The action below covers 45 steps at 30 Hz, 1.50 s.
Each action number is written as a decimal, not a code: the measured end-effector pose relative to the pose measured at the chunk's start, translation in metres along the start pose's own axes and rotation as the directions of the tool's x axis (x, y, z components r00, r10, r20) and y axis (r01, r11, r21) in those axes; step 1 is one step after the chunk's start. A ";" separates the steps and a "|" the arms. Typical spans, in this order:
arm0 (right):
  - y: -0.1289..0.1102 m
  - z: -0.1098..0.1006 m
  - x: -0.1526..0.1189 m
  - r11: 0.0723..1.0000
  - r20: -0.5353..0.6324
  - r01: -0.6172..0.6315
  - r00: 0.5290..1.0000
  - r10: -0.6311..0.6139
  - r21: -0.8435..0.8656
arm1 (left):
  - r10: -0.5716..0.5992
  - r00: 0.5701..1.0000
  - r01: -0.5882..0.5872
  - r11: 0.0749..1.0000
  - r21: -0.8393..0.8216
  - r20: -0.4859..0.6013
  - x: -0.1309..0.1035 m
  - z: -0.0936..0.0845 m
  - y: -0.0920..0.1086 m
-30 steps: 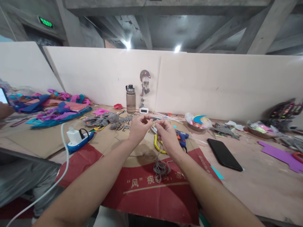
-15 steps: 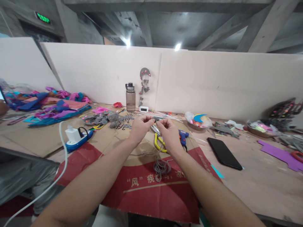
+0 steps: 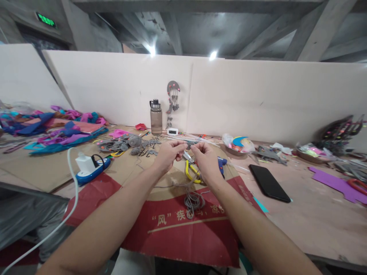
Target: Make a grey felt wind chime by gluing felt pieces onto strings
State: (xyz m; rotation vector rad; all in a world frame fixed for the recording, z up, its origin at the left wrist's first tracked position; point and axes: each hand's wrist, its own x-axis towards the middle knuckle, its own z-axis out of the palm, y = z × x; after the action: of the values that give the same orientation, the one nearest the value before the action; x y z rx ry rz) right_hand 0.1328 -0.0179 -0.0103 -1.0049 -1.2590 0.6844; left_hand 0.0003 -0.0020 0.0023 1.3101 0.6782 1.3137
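My left hand (image 3: 168, 156) and my right hand (image 3: 207, 159) meet above the middle of the cardboard, fingertips pinched. Between them is a small grey felt piece (image 3: 189, 144), mostly covered by the fingers. Grey yarn hangs near my right palm and runs down to a loose tangle of grey yarn (image 3: 194, 203) on the red printing. Just below the hands lie scissors with yellow handles (image 3: 188, 170), partly hidden by my right hand. A blue glue gun (image 3: 221, 164) shows behind my right wrist.
A water bottle (image 3: 156, 118) and small white clock (image 3: 172, 131) stand at the back. Left are a blue power strip (image 3: 93, 173), grey scraps with yarn balls (image 3: 134, 141) and coloured cloth (image 3: 67, 133). Right are a black phone (image 3: 268, 183), a bowl (image 3: 238, 151) and purple felt (image 3: 338, 184).
My left fingers have loosened a little from their curl, and a slightly wider gap shows between the two hands. The whole view has shifted slightly.
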 end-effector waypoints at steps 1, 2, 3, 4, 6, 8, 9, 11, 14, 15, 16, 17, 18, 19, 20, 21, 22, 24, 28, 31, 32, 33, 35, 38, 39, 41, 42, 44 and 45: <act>0.000 0.000 0.000 1.000 -0.002 0.006 1.000 -0.006 -0.006 | -0.002 1.000 0.002 1.000 -0.002 -0.003 0.000 0.001 0.001; -0.001 0.000 0.000 1.000 -0.006 0.010 1.000 -0.010 -0.014 | -0.007 1.000 0.007 1.000 -0.003 -0.005 -0.001 0.001 0.001; -0.001 -0.001 0.000 1.000 -0.010 0.011 1.000 -0.012 -0.023 | -0.011 1.000 0.011 1.000 -0.003 -0.004 -0.001 0.002 0.001; -0.002 -0.001 0.000 0.999 -0.014 0.013 1.000 -0.013 -0.034 | -0.013 1.000 0.013 1.000 0.000 0.002 -0.001 0.002 0.002; -0.002 -0.001 0.000 0.998 -0.018 0.017 1.000 -0.018 -0.063 | -0.009 1.000 0.009 1.000 0.023 0.014 -0.001 0.002 0.001; -0.002 -0.002 0.000 0.994 -0.012 0.023 1.000 -0.024 -0.102 | 0.004 1.000 -0.005 0.998 0.070 0.019 -0.001 0.001 -0.001; -0.002 -0.002 0.000 0.992 -0.008 0.027 1.000 -0.028 -0.123 | 0.010 1.000 -0.012 0.995 0.094 0.017 0.000 0.000 -0.002; -0.004 -0.001 -0.001 0.986 -0.002 0.038 0.999 -0.039 -0.165 | 0.024 1.000 -0.023 0.991 0.129 0.001 0.002 -0.001 -0.005; -0.007 0.000 -0.004 0.973 0.007 0.070 0.998 -0.070 -0.219 | 0.030 0.999 -0.027 0.993 0.117 -0.019 0.004 -0.004 -0.009; -0.008 0.000 -0.004 0.969 0.015 0.084 0.996 -0.083 -0.233 | 0.025 0.999 -0.023 0.994 0.103 -0.020 0.005 -0.004 -0.010; -0.009 0.000 -0.005 0.965 0.023 0.098 0.995 -0.096 -0.243 | 0.019 1.000 -0.018 0.996 0.087 -0.018 0.005 -0.004 -0.010; -0.009 -0.001 -0.005 0.962 0.032 0.111 0.994 -0.106 -0.249 | 0.015 1.000 -0.013 0.997 0.075 -0.016 0.006 -0.004 -0.010; -0.009 -0.001 -0.005 0.960 0.040 0.122 0.992 -0.116 -0.253 | 0.013 1.000 -0.011 0.998 0.068 -0.018 0.006 -0.004 -0.010; -0.009 -0.001 -0.006 0.957 0.048 0.132 0.991 -0.124 -0.257 | 0.013 1.000 -0.012 0.998 0.066 -0.022 0.006 -0.004 -0.010; -0.008 -0.001 -0.006 0.956 0.052 0.140 0.990 -0.131 -0.260 | 0.015 1.000 -0.014 0.998 0.069 -0.027 0.006 -0.004 -0.009; -0.007 -0.002 -0.005 0.954 0.055 0.145 0.989 -0.135 -0.263 | 0.019 0.999 -0.016 0.997 0.075 -0.032 0.006 -0.004 -0.009; -0.007 -0.002 -0.005 0.952 0.059 0.152 0.988 -0.142 -0.267 | 0.024 0.999 -0.021 0.996 0.086 -0.037 0.006 -0.004 -0.009; -0.007 -0.002 -0.005 0.944 0.058 0.173 0.985 -0.163 -0.281 | 0.037 0.998 -0.032 0.992 0.121 -0.046 0.007 -0.004 -0.009; -0.009 -0.002 -0.006 0.917 0.049 0.224 0.974 -0.220 -0.331 | 0.076 0.996 -0.062 0.976 0.209 -0.056 0.006 -0.004 -0.010; -0.011 -0.002 -0.007 0.902 0.039 0.240 0.969 -0.242 -0.360 | 0.093 0.994 -0.075 0.954 0.290 -0.050 0.003 -0.002 -0.007; -0.011 -0.002 -0.007 0.898 0.036 0.239 0.969 -0.244 -0.369 | 0.101 0.994 -0.081 0.943 0.323 -0.045 0.002 -0.001 -0.005; -0.010 -0.003 -0.006 0.894 0.037 0.237 0.970 -0.242 -0.380 | 0.116 0.992 -0.094 0.930 0.356 -0.040 0.000 0.000 -0.003; -0.010 -0.004 -0.005 0.882 0.058 0.238 0.970 -0.235 -0.407 | 0.159 0.987 -0.134 0.899 0.417 -0.025 -0.002 0.001 0.000; -0.010 -0.006 -0.003 0.858 0.103 0.252 0.968 -0.230 -0.448 | 0.211 0.977 -0.189 0.851 0.489 0.009 -0.003 0.002 0.001; -0.011 -0.007 -0.003 0.853 0.115 0.254 0.967 -0.226 -0.456 | 0.218 0.976 -0.200 0.840 0.505 0.023 -0.002 0.001 0.001; -0.011 -0.009 -0.002 0.851 0.137 0.241 0.970 -0.200 -0.467 | 0.215 0.975 -0.214 0.823 0.526 0.060 -0.001 -0.002 0.001; -0.011 -0.010 -0.001 0.853 0.148 0.228 0.973 -0.178 -0.470 | 0.197 0.977 -0.213 0.821 0.530 0.086 0.000 -0.004 0.001; -0.010 -0.013 0.001 0.862 0.165 0.192 0.978 -0.127 -0.469 | 0.122 0.981 -0.183 0.835 0.518 0.150 0.002 -0.009 0.001; -0.009 -0.015 0.002 0.870 0.170 0.174 0.980 -0.106 -0.462 | 0.070 0.981 -0.154 0.854 0.496 0.183 0.003 -0.011 0.002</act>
State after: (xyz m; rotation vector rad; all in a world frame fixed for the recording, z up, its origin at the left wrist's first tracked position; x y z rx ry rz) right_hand 0.1464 -0.0237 -0.0013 -1.2632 -1.6560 0.3363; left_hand -0.0100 0.0038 0.0029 1.8887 0.8846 1.1405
